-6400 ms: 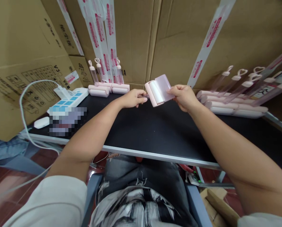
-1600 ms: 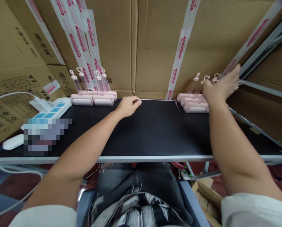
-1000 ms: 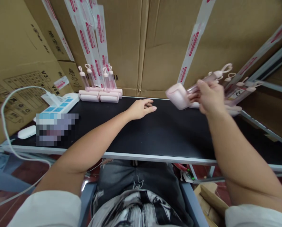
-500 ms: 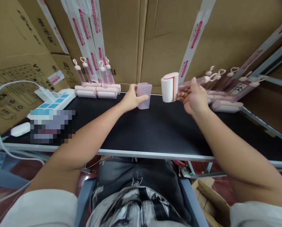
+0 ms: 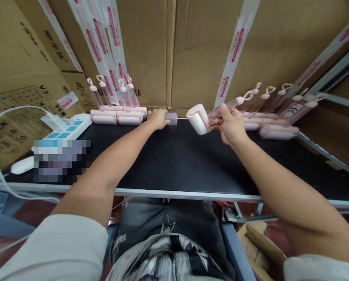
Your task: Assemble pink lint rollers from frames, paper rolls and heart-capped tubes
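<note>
My right hand (image 5: 232, 124) grips a lint roller (image 5: 198, 120) by its clear pink handle and holds it tilted above the black table. The roller's white and pink head faces left, uncovered, and the heart-shaped loop of the handle points to the upper right. At the back of the table, my left hand (image 5: 157, 118) is closed over a translucent lilac roller cover (image 5: 172, 118) lying low by the cardboard; the palm hides part of it. Just left of that hand stand several lint rollers (image 5: 130, 117) with handles upright.
More lint rollers (image 5: 278, 131) stand at the back right. A white power strip (image 5: 74, 127) with a plugged-in charger and cable lies on the left. Large cardboard boxes (image 5: 197, 50) wall off the back. The table's metal edge (image 5: 186, 192) runs before my lap.
My left hand has carried the lilac cover left and down to the back of the table, laying it flat. The lint roller in my right hand has moved left and tipped over.
</note>
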`<state>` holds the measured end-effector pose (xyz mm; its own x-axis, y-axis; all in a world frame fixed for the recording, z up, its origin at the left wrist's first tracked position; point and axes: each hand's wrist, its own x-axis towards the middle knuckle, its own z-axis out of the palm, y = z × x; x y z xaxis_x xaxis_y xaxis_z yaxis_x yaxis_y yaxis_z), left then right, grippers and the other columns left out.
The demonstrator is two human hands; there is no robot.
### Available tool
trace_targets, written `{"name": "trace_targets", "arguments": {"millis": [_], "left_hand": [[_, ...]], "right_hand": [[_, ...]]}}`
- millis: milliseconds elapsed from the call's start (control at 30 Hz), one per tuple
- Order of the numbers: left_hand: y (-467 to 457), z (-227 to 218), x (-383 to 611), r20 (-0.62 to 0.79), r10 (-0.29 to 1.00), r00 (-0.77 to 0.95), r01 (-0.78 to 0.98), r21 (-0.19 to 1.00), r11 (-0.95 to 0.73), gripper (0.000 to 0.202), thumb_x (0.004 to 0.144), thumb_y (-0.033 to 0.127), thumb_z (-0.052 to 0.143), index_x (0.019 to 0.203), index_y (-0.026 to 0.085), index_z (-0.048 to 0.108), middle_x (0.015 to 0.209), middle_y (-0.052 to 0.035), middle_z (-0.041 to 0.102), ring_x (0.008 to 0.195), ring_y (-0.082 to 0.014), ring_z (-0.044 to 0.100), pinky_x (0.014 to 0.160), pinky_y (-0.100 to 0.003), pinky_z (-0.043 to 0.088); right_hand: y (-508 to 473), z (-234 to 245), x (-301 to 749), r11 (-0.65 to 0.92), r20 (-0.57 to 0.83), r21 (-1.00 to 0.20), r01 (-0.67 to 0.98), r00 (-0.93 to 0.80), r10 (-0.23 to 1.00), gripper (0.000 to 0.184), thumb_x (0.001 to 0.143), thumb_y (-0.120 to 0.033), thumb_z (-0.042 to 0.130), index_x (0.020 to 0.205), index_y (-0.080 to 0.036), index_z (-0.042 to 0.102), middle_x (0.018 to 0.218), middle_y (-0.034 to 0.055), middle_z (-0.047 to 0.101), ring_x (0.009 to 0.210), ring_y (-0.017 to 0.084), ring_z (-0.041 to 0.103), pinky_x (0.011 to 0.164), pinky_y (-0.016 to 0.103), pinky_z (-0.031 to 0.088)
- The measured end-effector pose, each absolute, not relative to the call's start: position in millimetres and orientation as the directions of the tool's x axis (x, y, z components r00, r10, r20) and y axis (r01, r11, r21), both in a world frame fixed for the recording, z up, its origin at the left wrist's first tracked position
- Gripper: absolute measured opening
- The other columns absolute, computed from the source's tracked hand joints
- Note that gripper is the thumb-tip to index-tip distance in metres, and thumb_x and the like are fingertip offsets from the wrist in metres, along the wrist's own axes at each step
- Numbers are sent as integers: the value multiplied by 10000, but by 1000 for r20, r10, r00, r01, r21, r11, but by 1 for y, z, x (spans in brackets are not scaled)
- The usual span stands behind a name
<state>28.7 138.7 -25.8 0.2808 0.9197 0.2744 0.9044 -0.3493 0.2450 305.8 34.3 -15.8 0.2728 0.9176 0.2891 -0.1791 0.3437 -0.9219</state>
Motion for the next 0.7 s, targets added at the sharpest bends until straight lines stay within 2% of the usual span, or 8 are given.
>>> {"name": "trace_targets", "arguments": {"millis": [67,133,200,267,333,433,567,700], "left_hand": [[138,-27,36,368,877,309,809,383,-446,701,880,319,761,1546,166,604,1662,-232,558,1574,-432,480,1304,-646,320],[126,-29,47,411,805,428,526,611,-592,862,801,301,791,1605,174,510,1684,-218,533,1585,-382,484,1309,-575,355],[105,-30,58,428,722,544,135,804,-579,988,700,352,866,1594,193,476,1612,-199,602,1497,-357,581,1226,-512,469],[80,-29,65,482,741,467,-92,860,-501,928,634,442,943,1444,183,573,1454,-173,698,1311,-329,690,1107,-461,552],[57,-24,64,453,825,338,-154,891,-427,673,670,464,951,1198,166,660,1170,-115,776,1042,-250,744,943,-389,599],[37,-14,47,420,870,259,-177,906,-385,514,637,405,968,982,170,668,875,-27,755,783,-178,707,754,-315,596],[32,-8,19,393,888,238,-216,913,-346,504,600,352,955,965,172,658,785,-5,754,692,-180,718,691,-322,620],[33,-7,7,349,901,257,-198,932,-305,562,571,346,959,986,171,624,768,-17,765,662,-193,729,663,-343,635]], "right_hand": [[32,-16,301,309,257,-926,-216,239,936,470,902,-617,857,893,-240,576,676,-41,711,509,122,692,459,217,596],[27,-17,295,263,210,-924,-278,206,956,461,914,-607,853,875,-238,579,677,-33,705,563,130,725,538,229,646],[21,-18,286,203,157,-914,-351,154,976,456,919,-600,854,856,-232,592,712,-14,720,641,138,765,645,242,689],[13,-17,276,125,112,-909,-399,56,992,452,917,-607,854,860,-225,618,786,16,763,734,156,803,742,261,710],[7,-16,270,33,66,-917,-397,-70,995,482,912,-671,826,894,-222,650,857,50,801,781,189,821,760,301,720],[3,-13,268,-13,37,-935,-355,-133,990,586,875,-812,757,939,-235,678,762,28,769,601,182,744,562,314,673],[4,-14,275,182,206,-953,-242,-76,976,577,736,-747,919,863,-228,700,546,-68,588,393,93,497,376,237,498],[8,-18,284,256,264,-965,-63,-209,942,654,664,-750,967,979,-210,772,693,-7,735,485,125,634,455,268,582]]}}
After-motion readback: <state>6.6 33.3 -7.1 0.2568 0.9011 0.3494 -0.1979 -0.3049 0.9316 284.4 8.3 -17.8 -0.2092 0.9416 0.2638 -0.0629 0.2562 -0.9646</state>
